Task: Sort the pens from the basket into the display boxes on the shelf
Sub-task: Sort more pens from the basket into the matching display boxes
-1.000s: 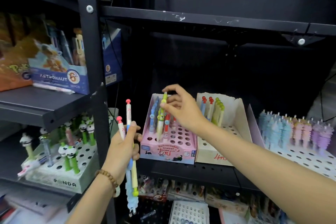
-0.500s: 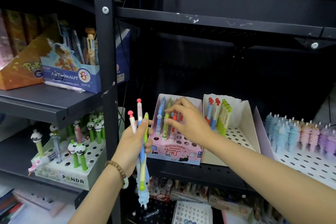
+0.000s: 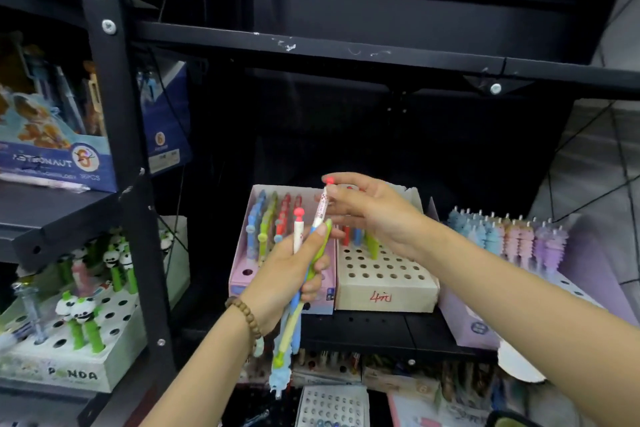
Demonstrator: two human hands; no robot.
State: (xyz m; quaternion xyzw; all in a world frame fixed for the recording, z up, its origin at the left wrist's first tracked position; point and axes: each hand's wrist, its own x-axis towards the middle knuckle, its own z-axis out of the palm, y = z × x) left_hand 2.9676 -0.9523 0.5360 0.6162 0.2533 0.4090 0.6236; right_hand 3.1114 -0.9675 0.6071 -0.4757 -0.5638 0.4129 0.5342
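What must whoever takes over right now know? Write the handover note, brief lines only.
Left hand grips a bundle of pens: green, blue, yellow and one white with a red knob.
Right hand pinches a second white pen near its red-knobbed top; its lower end sits by the left thumb.
Pink box on the shelf holds blue, green and red pens at its back.
Beige box beside it holds a few pens; many holes are free.
Done: some pens slotted.
Left: slot the pinched pen, then the bundle. The basket is out of view.
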